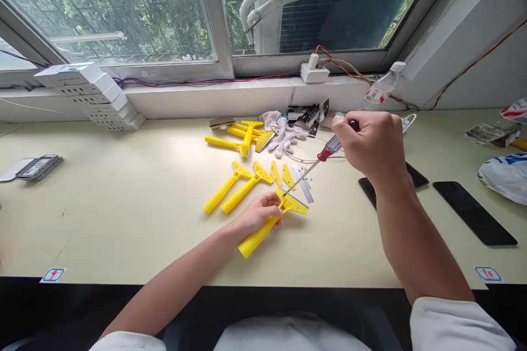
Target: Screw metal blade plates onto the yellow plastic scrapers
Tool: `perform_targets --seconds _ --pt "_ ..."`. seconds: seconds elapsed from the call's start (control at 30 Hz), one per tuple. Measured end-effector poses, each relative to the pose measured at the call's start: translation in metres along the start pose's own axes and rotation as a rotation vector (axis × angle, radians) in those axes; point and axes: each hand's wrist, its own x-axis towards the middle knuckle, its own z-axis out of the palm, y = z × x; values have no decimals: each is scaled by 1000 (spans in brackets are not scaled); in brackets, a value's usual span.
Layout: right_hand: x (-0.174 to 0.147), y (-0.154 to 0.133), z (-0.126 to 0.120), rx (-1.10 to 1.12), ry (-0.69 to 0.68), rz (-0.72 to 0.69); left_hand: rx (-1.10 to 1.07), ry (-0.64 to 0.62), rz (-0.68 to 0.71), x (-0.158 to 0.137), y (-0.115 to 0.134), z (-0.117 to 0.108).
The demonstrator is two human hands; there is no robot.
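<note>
My left hand [265,210] is closed around the neck of a yellow scraper [258,237], holding it tilted just over the table. In my right hand [373,140] is a screwdriver [329,149] with a clear and red handle. Its tip meets the scraper head at the left end. Beyond the scraper lie two yellow scraper handles [247,187], two loose yellow cover plates [287,175], metal blades [303,184] and several tiny screws [309,179]. Farther back is a pile of yellow scrapers [242,140].
Work gloves [284,134] and black blade packets [308,116] lie by the sill. Black phones [473,213] rest at right, near a plastic bag [504,175]. A bottle [381,90] stands at the back. Stacked white boxes [99,96] are at back left.
</note>
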Motion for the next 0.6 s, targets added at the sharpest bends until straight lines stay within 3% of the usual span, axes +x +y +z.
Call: perform_targets --seconds 0.6 --pt "-2 -6 -1 -4 -7 -2 10 1 -2 0 1 0"
